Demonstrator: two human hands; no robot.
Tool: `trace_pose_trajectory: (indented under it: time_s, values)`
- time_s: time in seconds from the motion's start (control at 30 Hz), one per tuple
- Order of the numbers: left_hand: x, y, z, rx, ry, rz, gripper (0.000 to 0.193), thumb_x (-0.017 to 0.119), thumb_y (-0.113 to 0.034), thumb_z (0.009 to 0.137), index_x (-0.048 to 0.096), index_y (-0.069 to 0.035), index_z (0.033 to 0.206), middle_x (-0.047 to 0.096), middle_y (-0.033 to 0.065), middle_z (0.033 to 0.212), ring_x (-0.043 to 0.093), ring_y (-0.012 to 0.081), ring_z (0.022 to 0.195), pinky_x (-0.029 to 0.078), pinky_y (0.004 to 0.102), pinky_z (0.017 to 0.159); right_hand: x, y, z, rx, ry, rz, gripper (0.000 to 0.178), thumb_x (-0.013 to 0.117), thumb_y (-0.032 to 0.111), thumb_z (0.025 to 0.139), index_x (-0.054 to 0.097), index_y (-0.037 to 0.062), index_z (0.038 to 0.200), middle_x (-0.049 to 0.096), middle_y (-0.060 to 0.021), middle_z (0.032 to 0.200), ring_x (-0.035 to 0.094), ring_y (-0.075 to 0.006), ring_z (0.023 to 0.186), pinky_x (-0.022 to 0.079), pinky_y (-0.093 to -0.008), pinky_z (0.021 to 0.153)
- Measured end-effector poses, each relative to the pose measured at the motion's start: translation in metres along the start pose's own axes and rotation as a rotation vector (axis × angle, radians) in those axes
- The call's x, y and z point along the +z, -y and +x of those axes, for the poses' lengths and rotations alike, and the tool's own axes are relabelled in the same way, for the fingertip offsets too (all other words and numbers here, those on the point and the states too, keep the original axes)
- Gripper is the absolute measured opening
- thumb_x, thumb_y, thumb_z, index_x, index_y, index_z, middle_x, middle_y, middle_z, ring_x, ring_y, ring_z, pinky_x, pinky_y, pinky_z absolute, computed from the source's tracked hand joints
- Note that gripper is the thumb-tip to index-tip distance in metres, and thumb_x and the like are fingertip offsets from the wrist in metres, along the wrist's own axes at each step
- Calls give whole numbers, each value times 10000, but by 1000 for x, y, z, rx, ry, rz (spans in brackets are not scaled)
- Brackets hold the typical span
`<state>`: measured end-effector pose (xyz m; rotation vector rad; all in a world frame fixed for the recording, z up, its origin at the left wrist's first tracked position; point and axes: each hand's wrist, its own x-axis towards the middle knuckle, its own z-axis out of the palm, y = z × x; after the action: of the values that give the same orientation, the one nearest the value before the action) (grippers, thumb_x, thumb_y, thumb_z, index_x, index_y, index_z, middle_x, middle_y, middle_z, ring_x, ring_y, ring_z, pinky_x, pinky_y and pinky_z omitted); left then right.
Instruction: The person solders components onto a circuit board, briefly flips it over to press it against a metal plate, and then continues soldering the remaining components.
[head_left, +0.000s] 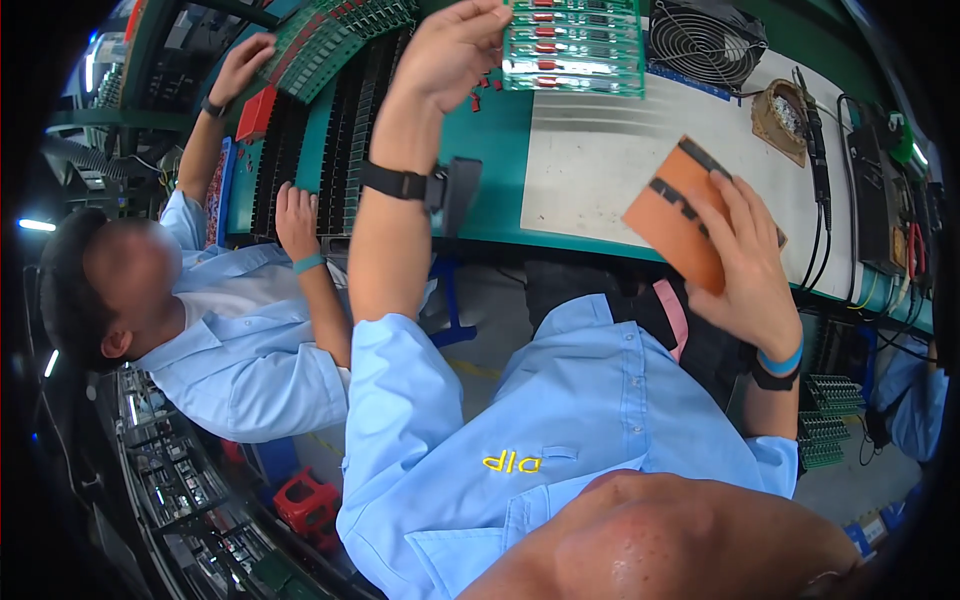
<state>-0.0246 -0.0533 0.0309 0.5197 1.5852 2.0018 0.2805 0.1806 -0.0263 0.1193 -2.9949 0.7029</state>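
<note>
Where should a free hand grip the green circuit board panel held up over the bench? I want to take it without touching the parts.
Grip the green circuit board panel by its bare lower right edge, coming from the right. The left hand already holds its left edge, and red components cover the face.

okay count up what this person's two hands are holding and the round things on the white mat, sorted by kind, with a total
Green circuit board panel, held in the left hand: 1
Orange flat block with black strips, held in the right hand: 1
Black round fan at the mat's far edge: 1
Brown round holder: 1
Total: 4
</note>
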Motion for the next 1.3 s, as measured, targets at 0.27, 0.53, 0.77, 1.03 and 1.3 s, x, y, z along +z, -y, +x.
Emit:
trace_pose_trajectory:
  time_s: [0.27,0.53,0.77,1.03,1.3]
  values:
    - [28,43,-16,63,-153,-21,256,654,-158,1059,643,12,1250,723,71,1126,677,155,979,541,357,867,8,25,-20,-22,-14,-164,775,774,51,773,524,51,1507,364,-234,1650,282,-482,1550,326,-539,1225]
    - [32,46,-48,133,-183,-97,262,662,-133,1051,636,13,1267,720,68,1107,679,153,985,540,347,863,-57,16,-34,0,-420,163,377,637,73,1023,603,-38,1382,665,-191,1359,630,-319,1297,456,-335,1100]
    - [55,69,-76,78,-116,-42,244,680,-112,1039,657,34,1234,698,56,1053,659,112,971,533,279,826,-47,-47,-24,186,-671,1069,306,576,123,1091,608,7,1372,681,-38,1161,635,-103,989,498,-257,891]
    - [81,84,-103,47,-106,-96,234,675,-78,1038,661,59,1227,714,68,1049,666,91,925,553,272,823,-25,-9,39,229,-487,1123,581,787,158,955,539,-37,1443,683,-102,1294,643,-168,1184,489,-314,1051]
    - [96,83,-117,153,-39,-110,229,661,-20,1031,649,87,1233,731,94,1088,693,101,968,572,255,858,-11,-7,47,250,-420,1035,683,849,136,896,519,-62,1461,664,-134,1348,625,-197,1247,479,-334,1085]
